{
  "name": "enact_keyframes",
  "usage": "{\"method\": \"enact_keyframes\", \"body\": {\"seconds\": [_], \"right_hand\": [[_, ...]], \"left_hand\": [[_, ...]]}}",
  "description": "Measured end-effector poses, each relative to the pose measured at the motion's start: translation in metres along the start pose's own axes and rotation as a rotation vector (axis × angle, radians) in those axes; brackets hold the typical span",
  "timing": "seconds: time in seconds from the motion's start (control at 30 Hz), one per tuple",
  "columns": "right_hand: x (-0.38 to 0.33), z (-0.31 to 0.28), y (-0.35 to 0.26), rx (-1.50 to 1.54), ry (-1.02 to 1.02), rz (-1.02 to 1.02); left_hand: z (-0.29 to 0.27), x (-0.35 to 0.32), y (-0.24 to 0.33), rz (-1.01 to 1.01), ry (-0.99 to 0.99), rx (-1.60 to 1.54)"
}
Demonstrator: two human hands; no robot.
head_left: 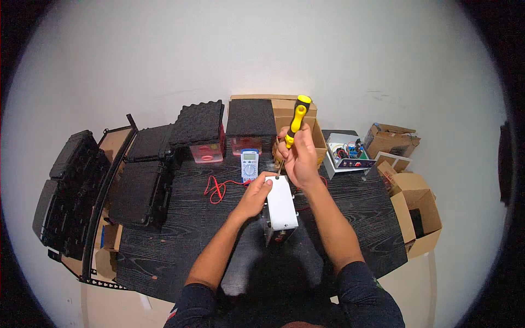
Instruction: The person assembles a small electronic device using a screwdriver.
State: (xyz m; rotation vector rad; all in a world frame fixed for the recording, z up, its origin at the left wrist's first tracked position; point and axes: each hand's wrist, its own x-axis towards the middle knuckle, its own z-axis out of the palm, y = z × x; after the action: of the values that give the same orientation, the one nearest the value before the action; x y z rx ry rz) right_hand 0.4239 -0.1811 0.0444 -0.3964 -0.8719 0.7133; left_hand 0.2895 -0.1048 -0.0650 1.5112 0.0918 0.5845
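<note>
A white metal box [282, 203] stands on the black table in front of me, its long white face turned up. My left hand [256, 195] is closed around its far left corner, thumb lying on the white face. My right hand [301, 159] grips a yellow and black screwdriver [298, 117], handle up and shaft pointing down. The screwdriver's tip meets the box's far end, at a dark screw or hole near the edge. Another screw shows at the near end. Just beyond my left hand lies a blue and white multimeter [250, 165] with red leads [217, 189].
Black hard cases [139, 191] line the left, beside a black metal rack [112, 191]. Two clear bins with black lids [251, 117] stand at the back. On the right are an opened white device [350, 156] with exposed wiring and several cardboard boxes [418, 210].
</note>
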Motion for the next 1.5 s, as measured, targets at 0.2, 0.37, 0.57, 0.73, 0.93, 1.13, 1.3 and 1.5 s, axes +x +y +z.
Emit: {"method": "enact_keyframes", "body": {"seconds": [0.2, 0.37, 0.57, 0.73, 0.93, 1.13, 1.3, 1.5], "right_hand": [[-0.009, 0.011, 0.009, -0.283, 0.066, -0.073], [-0.001, 0.010, 0.007, -0.022, -0.004, 0.046], [-0.008, 0.015, 0.009, -0.197, 0.048, -0.133], [-0.002, 0.016, 0.003, -0.099, 0.052, 0.094], [-0.002, 0.020, 0.009, -0.125, 0.029, 0.001], [-0.006, 0.013, 0.014, -0.346, 0.056, -0.099], [0.002, 0.011, -0.001, -0.043, -0.074, 0.128], [0.000, 0.013, 0.015, -0.311, 0.013, -0.050]], "left_hand": [[-0.003, 0.000, 0.000, 0.023, -0.001, 0.094], [-0.002, -0.002, 0.001, -0.008, -0.005, 0.009], [0.002, -0.002, 0.009, 0.009, -0.006, 0.031], [0.001, -0.002, 0.011, 0.002, -0.001, 0.047], [-0.002, -0.002, 0.005, 0.005, -0.002, 0.036], [0.000, -0.002, 0.007, 0.007, -0.012, 0.046], [0.000, -0.001, 0.002, 0.008, -0.013, -0.013], [-0.002, 0.000, 0.001, 0.026, -0.015, 0.065]]}}
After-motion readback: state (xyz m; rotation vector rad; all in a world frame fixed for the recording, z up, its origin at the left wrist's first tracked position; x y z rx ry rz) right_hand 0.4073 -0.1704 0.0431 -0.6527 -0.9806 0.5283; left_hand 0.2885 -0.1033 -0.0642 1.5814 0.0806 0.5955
